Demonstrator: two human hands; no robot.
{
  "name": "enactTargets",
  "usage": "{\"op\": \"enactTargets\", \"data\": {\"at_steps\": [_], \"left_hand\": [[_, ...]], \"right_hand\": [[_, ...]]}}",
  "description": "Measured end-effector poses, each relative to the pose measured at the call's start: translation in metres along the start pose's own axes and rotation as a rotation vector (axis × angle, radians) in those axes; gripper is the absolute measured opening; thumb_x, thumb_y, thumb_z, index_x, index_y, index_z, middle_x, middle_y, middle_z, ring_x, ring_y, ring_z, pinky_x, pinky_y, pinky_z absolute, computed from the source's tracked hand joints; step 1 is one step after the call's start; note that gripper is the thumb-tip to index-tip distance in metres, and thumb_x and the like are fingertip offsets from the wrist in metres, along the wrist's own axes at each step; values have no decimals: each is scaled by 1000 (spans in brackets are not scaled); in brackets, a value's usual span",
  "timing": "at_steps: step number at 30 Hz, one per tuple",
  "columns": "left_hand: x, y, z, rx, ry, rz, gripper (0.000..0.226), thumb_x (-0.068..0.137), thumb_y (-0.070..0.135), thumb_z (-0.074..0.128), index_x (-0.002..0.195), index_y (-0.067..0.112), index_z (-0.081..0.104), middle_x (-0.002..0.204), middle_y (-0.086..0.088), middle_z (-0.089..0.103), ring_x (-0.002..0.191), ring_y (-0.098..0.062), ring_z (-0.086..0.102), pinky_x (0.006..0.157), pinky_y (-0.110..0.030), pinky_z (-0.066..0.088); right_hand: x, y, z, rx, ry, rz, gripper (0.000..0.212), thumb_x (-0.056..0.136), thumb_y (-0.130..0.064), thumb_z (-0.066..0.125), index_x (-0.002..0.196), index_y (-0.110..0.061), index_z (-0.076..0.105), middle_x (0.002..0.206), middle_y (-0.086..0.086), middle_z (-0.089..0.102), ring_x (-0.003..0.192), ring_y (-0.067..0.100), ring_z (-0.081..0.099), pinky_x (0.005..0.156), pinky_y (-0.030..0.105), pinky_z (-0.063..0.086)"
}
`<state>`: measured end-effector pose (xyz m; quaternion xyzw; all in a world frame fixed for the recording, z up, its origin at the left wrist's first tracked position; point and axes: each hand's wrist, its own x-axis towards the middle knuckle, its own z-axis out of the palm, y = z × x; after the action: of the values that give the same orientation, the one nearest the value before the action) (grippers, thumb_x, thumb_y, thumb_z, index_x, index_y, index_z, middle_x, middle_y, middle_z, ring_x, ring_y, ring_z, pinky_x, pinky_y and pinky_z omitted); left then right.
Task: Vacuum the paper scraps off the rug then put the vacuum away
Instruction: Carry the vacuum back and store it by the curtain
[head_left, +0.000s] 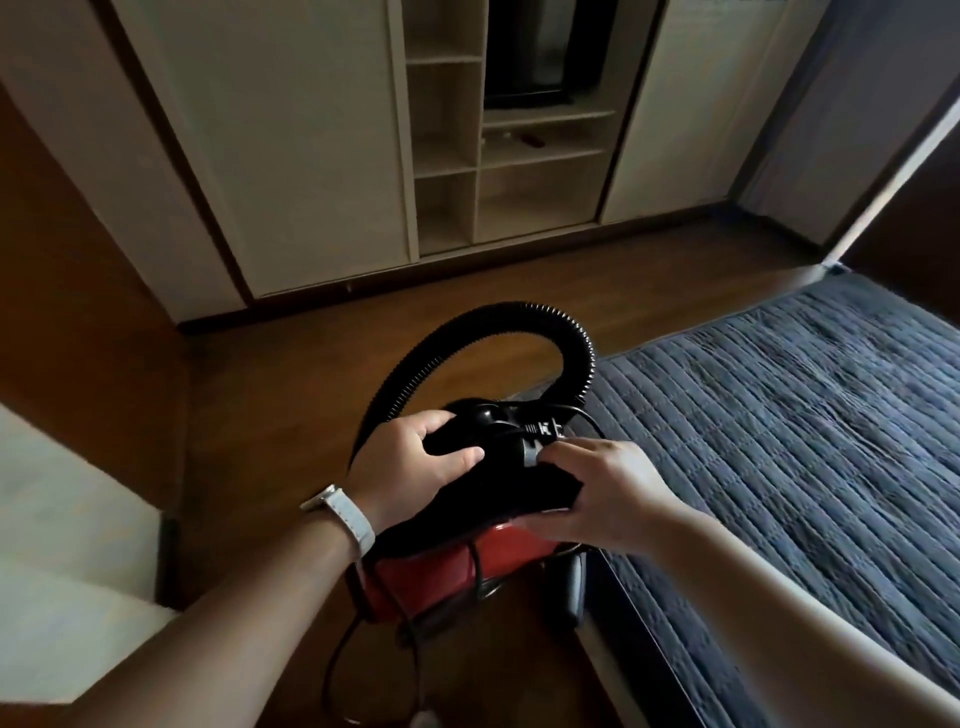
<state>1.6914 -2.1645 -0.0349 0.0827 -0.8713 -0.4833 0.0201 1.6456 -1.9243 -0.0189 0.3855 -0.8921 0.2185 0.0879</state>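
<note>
Both hands are clasping the vacuum (421, 577): the left hand (415, 457), with a white watch (345, 514) on its wrist, is curling round the black top, and the right hand (597, 493) is gripping the housing by a grey button, thumb along the red body. Its ribbed hose (519, 310) is arching above, its cord (332, 670) trailing below. The vacuum is hanging over the wooden floor (285, 389), just beside the blue quilted rug (805, 415).

Red-and-black vacuum (441, 566), black ribbed hose (519, 317), dark-blue quilted cover (805, 426).
</note>
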Motion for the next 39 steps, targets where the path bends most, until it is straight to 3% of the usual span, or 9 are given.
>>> {"op": "enactTargets", "data": {"at_steps": [8, 12, 15, 19, 24, 27, 30, 33, 39], "left_hand": [[62, -43, -80, 66, 96, -21, 44, 79, 52, 73, 116, 29, 70, 101, 19, 73, 94, 3, 67, 85, -32, 58], [100, -62, -104, 71, 139, -100, 52, 80, 54, 73, 124, 25, 68, 115, 12, 71, 107, -4, 65, 94, -34, 55], [133, -74, -114, 61, 172, -129, 41, 79, 52, 74, 114, 30, 71, 101, 20, 73, 94, 3, 67, 86, -32, 58], [191, -86, -123, 117, 221, -177, 43, 77, 54, 76, 113, 30, 71, 100, 19, 72, 92, 4, 66, 85, -28, 56], [265, -83, -135, 128, 271, -212, 49, 66, 68, 66, 102, 35, 71, 91, 26, 71, 85, 8, 66, 70, -12, 49], [309, -77, -147, 116, 326, -181, 32, 70, 62, 70, 93, 39, 70, 88, 30, 70, 81, 10, 66, 64, -5, 45], [346, -71, -157, 92, 336, -144, 14, 79, 46, 78, 89, 48, 69, 88, 32, 69, 82, 11, 65, 67, -7, 46], [380, -65, -170, 85, 365, -122, 10, 82, 40, 78, 87, 40, 69, 84, 25, 71, 78, 7, 66, 65, -12, 46], [458, -75, -188, 62, 331, -104, 9, 83, 36, 79, 86, 32, 70, 79, 20, 71, 75, 4, 66, 63, -9, 43]], "right_hand": [[112, -14, 43, 97, -50, -103, 54, 67, -74, 66, 87, -25, 69, 71, -16, 61, 59, 2, 54, 53, 8, 27], [165, -1, 68, 121, -37, -134, 43, 65, -64, 66, 77, -23, 66, 64, -13, 56, 54, 5, 48, 49, 14, 29], [204, 17, 87, 160, -56, -139, 44, 64, -65, 65, 76, -22, 67, 63, -13, 56, 54, 7, 52, 47, 17, 36], [267, 52, 111, 226, -98, -171, 46, 66, -67, 65, 75, -21, 66, 65, -13, 58, 55, 7, 53, 46, 23, 44], [343, 98, 116, 303, -162, -195, 49, 69, -67, 63, 80, -20, 69, 65, -14, 59, 60, 6, 52, 48, 5, 30], [389, 123, 116, 304, -166, -228, 53, 68, -71, 59, 80, -20, 69, 65, -12, 61, 57, 8, 55, 48, 10, 34], [431, 140, 113, 287, -179, -242, 57, 67, -74, 56, 82, -21, 69, 68, -11, 63, 59, 8, 57, 50, 15, 40], [465, 156, 116, 271, -126, -272, 51, 68, -70, 61, 77, -20, 67, 66, -10, 61, 56, 9, 56, 47, 24, 45], [530, 189, 133, 216, -53, -238, 50, 68, -70, 64, 74, -21, 66, 63, -10, 58, 53, 11, 52, 44, 27, 44]]}}
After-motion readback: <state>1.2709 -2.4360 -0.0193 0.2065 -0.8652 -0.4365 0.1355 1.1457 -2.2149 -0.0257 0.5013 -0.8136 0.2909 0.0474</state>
